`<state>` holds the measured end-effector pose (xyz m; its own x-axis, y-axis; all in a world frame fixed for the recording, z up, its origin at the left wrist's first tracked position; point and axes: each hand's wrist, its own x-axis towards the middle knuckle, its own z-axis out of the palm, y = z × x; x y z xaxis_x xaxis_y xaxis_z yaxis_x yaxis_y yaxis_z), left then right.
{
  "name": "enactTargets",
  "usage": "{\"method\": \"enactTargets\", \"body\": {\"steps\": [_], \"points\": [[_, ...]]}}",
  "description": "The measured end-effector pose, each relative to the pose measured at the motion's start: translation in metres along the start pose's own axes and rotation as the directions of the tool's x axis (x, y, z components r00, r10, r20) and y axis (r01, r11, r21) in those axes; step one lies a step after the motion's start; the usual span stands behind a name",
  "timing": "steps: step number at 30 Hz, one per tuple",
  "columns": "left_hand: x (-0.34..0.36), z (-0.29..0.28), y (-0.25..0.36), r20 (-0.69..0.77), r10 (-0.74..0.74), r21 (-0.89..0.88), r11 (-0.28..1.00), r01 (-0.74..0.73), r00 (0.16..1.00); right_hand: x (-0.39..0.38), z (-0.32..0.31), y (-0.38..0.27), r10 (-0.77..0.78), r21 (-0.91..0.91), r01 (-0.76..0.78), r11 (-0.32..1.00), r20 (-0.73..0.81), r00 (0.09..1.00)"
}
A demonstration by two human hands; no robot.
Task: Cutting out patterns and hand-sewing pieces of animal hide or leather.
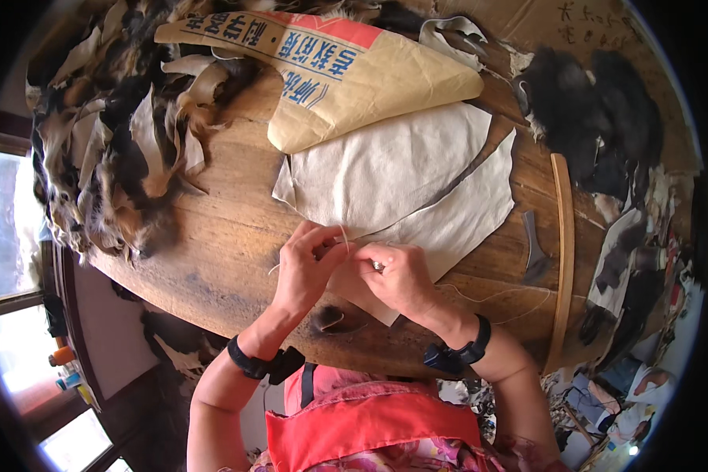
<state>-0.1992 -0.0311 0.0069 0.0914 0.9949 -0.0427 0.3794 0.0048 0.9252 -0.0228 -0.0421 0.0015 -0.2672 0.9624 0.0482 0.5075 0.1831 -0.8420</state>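
Two pale hide pieces lie on the wooden table: a wide upper one [385, 177] and a narrower lower one [460, 216], with a dark gap between them that narrows toward my hands. My left hand [311, 263] is closed in a pinch on the hide edges where the two pieces meet. Close beside it, my right hand [401, 279] is also closed, its fingertips pressed together at the same spot; what they hold is hidden. A ring sits on a right finger. A thin pale thread [492, 300] trails rightward from below my right hand.
A curved paper pattern [362, 82] with printing overlaps the upper hide. Fur scraps [110, 149] heap at the left, dark pelts [590, 110] at the far right. A wooden strip [562, 259] and a flat metal blade-like tool [535, 248] lie on the wooden table [228, 228].
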Motion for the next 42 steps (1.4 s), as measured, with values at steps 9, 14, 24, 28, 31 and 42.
{"method": "enactTargets", "body": {"steps": [9, 14, 24, 28, 31, 42], "points": [[-0.003, 0.000, -0.003, -0.020, -0.050, 0.006, 0.999, 0.050, 0.999, 0.011, -0.016, -0.025, -0.008, 0.361, 0.040, 0.932, -0.090, 0.996], [0.001, -0.001, 0.011, -0.045, -0.129, 0.033, 0.991, 0.130, 0.991, 0.000, 0.000, -0.004, -0.007, 0.017, 0.007, 1.000, -0.003, 1.000], [0.016, -0.003, -0.006, 0.062, 0.139, 0.127, 0.981, -0.146, 0.988, 0.002, -0.036, -0.016, -0.143, 0.629, 0.091, 0.772, 0.032, 0.989], [0.015, 0.002, -0.004, 0.153, 0.000, 0.226, 0.973, -0.035, 0.988, -0.005, -0.048, -0.005, 0.199, 0.964, -0.204, 0.170, 0.169, 0.965], [0.023, 0.006, -0.013, 0.171, 0.034, 0.180, 0.981, -0.065, 0.985, -0.016, -0.066, -0.008, 0.244, 0.895, -0.157, 0.417, 0.056, 0.968], [0.026, 0.010, 0.030, 0.187, 0.088, 0.253, 0.958, -0.134, 0.978, -0.115, -0.481, -0.067, 0.088, -0.510, -0.666, 0.544, -0.754, 0.651]]}}
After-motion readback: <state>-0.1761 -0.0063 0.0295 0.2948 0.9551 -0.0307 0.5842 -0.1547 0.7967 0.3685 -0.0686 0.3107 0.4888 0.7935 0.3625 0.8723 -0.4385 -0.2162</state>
